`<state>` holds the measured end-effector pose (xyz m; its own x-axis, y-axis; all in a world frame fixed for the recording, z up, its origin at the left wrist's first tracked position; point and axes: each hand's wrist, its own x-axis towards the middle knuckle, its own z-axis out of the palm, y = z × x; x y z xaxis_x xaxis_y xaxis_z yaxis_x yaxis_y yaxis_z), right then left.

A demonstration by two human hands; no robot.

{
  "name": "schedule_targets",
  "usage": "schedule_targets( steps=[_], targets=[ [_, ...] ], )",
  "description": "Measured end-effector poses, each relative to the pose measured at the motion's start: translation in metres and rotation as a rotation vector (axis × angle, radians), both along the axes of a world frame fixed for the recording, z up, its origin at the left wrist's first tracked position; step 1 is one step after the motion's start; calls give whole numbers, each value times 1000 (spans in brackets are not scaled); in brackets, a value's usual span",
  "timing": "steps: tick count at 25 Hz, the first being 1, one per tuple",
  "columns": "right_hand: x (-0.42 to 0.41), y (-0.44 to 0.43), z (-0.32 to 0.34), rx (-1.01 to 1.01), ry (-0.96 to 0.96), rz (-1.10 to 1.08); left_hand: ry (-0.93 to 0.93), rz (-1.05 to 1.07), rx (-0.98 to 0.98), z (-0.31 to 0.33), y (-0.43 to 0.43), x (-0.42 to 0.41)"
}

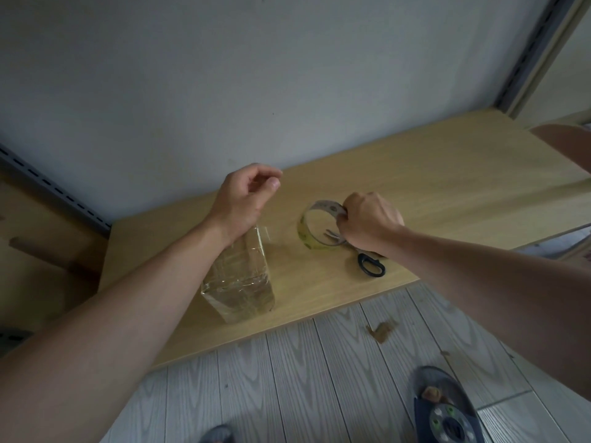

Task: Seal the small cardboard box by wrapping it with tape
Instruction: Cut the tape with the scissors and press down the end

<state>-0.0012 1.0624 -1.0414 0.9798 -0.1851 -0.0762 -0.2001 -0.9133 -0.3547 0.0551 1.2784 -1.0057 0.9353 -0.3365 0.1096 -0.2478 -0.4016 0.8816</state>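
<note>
Two hands are in my view above the table (pixel 447 174). The small cardboard box (pixel 238 282) lies on the table near its front edge, partly under the left wrist, and the faces I can see are covered in glossy clear tape. The left hand (pixel 243 199) hovers over the far end of the box with its fingers loosely curled and the thumb close to the forefinger. I cannot tell whether it pinches a clear strip. The right hand (pixel 367 220) is clamped on the rim of the tape roll (pixel 307 230), which stands on edge just right of the box. The scissors (pixel 371 265) lie partly beneath that hand, and their blade tips show through the ring. I judge the wrapping to be well advanced, with a further pass or the final cut in hand. The next move calls for locating the free end, drawing it taut across any bare seam, pressing it flat, then cutting it.
</note>
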Motion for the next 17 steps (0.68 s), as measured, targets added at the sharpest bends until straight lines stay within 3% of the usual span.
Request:
schedule_targets(
  steps=[2, 4, 9, 12, 14, 17],
  targets=[
    [-2, -7, -4, -21, 95, -25, -137, 2, 64, 3, 5, -6],
    [-4, -11, -5, -37, 147, -35, -196, -83, 283, 14, 16, -19],
    [-12, -13, -2, -119, 205, -58, 39, -278, 1077, 36, 49, -61],
    [-10, -4, 3, -138, 0, 10, 3, -203, 1036, 24, 63, -72],
    [0, 12, 8, 181, -11, -38, -98, -149, 905, 12, 68, -75],
    [1, 47, 19, 1113, 387, -224, -219, -123, 840, 3, 69, -79]
  ],
)
